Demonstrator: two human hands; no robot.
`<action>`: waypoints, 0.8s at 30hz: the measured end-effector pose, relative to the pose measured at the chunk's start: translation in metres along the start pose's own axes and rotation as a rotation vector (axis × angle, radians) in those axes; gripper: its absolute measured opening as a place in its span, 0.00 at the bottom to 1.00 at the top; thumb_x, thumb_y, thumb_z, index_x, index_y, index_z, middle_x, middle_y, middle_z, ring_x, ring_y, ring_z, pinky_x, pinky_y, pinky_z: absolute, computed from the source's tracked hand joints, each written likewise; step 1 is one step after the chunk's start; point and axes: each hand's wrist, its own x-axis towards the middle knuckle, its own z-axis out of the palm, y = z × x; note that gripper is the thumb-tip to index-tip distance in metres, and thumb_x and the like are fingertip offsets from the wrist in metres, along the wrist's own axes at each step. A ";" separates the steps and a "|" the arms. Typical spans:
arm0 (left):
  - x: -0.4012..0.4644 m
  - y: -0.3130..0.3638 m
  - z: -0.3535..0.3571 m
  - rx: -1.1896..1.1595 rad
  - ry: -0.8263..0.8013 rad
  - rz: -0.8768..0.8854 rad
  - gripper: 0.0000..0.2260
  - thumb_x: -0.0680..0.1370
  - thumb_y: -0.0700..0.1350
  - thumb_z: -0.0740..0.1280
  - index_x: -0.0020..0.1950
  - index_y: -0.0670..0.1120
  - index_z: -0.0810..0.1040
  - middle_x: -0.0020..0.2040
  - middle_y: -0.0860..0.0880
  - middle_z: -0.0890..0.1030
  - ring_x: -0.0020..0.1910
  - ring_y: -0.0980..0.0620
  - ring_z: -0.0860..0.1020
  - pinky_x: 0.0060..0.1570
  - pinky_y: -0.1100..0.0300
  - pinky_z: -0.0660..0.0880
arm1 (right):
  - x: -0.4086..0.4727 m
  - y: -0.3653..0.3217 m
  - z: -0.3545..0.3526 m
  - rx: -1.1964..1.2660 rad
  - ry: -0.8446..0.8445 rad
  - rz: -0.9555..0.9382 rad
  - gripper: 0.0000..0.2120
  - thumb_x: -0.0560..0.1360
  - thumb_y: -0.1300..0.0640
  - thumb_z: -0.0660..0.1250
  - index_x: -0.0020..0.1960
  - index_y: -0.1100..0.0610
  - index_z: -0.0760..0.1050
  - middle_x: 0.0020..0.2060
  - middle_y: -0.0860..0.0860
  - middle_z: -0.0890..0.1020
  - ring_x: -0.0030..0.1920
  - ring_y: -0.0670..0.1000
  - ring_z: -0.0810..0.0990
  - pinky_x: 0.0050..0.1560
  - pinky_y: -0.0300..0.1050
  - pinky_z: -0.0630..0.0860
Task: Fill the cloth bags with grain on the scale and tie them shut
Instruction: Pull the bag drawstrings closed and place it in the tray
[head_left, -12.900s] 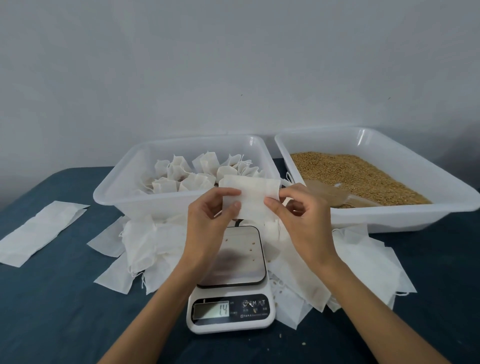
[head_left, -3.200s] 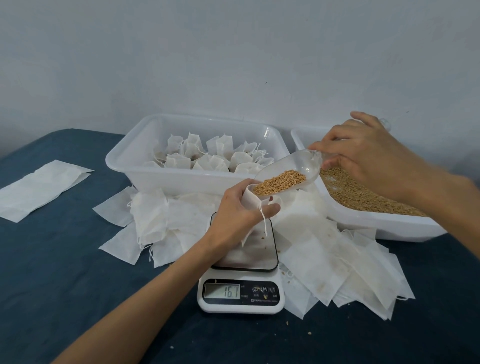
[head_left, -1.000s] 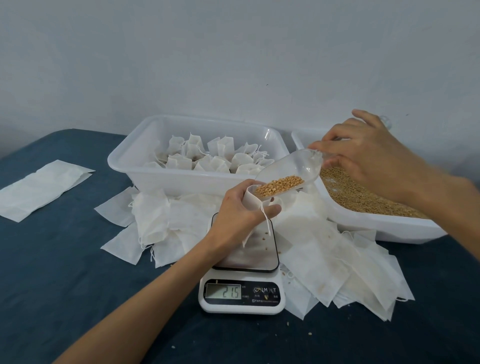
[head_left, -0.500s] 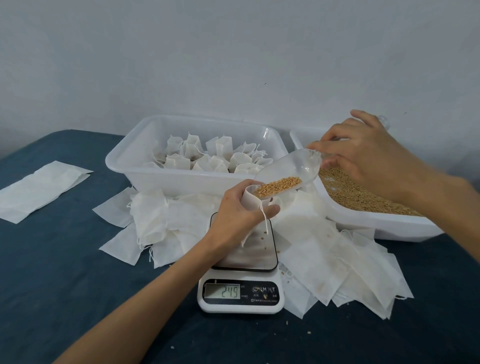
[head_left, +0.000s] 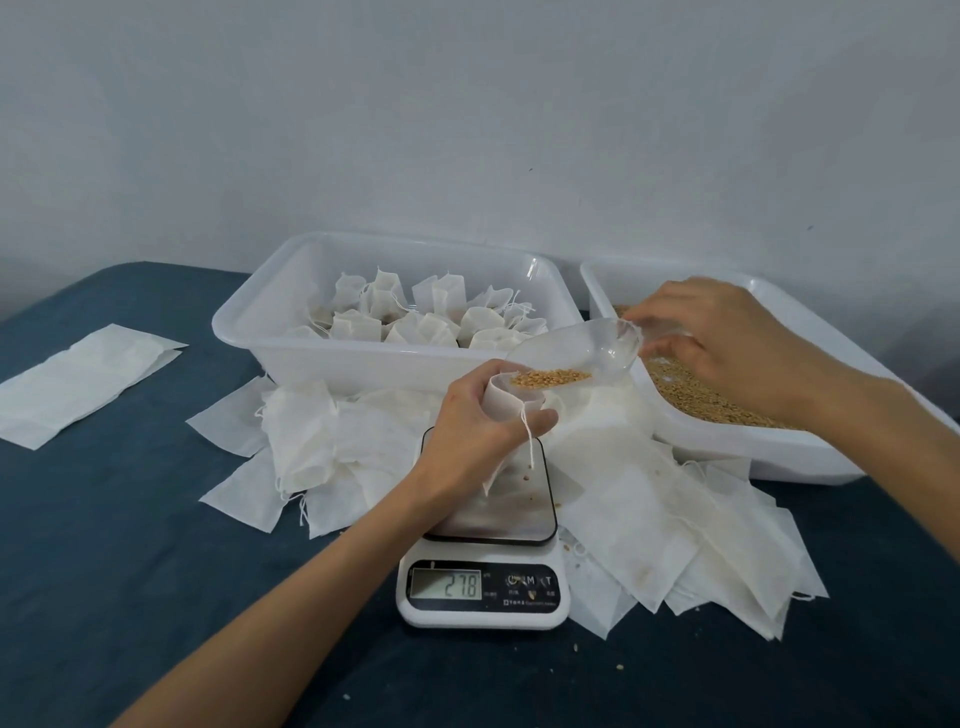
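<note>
Our left hand (head_left: 475, 426) curls its fingers around the open bag (head_left: 501, 397) on the scale (head_left: 488, 540), and our right hand (head_left: 722, 343) pinches the scoop (head_left: 576, 348), tipping grain (head_left: 550, 377) in. If we tip too fast, grain could spill or weigh too much. Empty bags (head_left: 649, 499) crowd the scale, with bins (head_left: 363, 358) behind.

— What can be read here?

— On the display (head_left: 445, 584) of the scale (head_left: 483, 592), near the front edge of the tabletop, the digits "278" are shown; whether a decimal point is set among them cannot be told.

— Is anything else printed there?

— To the right of the display, on the dark panel, the letters "M" and "T" are seen on the buttons (head_left: 531, 580). Small print is placed beneath them, but it is too fine to be read.
</note>
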 end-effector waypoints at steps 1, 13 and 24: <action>0.000 0.000 0.000 -0.001 -0.006 0.000 0.16 0.68 0.47 0.78 0.54 0.51 0.83 0.46 0.48 0.86 0.43 0.49 0.84 0.42 0.53 0.81 | -0.002 0.003 0.004 0.088 -0.011 0.063 0.13 0.77 0.68 0.70 0.59 0.56 0.81 0.50 0.48 0.83 0.52 0.44 0.80 0.54 0.37 0.72; -0.001 0.000 0.001 0.011 -0.001 -0.005 0.12 0.69 0.48 0.77 0.51 0.55 0.83 0.47 0.45 0.85 0.40 0.49 0.81 0.38 0.50 0.80 | -0.034 0.092 0.039 -0.011 -0.055 0.755 0.09 0.77 0.56 0.72 0.46 0.63 0.79 0.45 0.56 0.84 0.45 0.57 0.81 0.48 0.52 0.78; 0.001 -0.006 -0.002 0.001 -0.010 0.013 0.06 0.74 0.43 0.77 0.49 0.52 0.85 0.44 0.51 0.85 0.38 0.57 0.82 0.33 0.64 0.78 | -0.025 0.089 0.059 -0.309 -0.374 0.857 0.12 0.76 0.56 0.72 0.37 0.58 0.74 0.37 0.54 0.79 0.36 0.52 0.76 0.36 0.45 0.72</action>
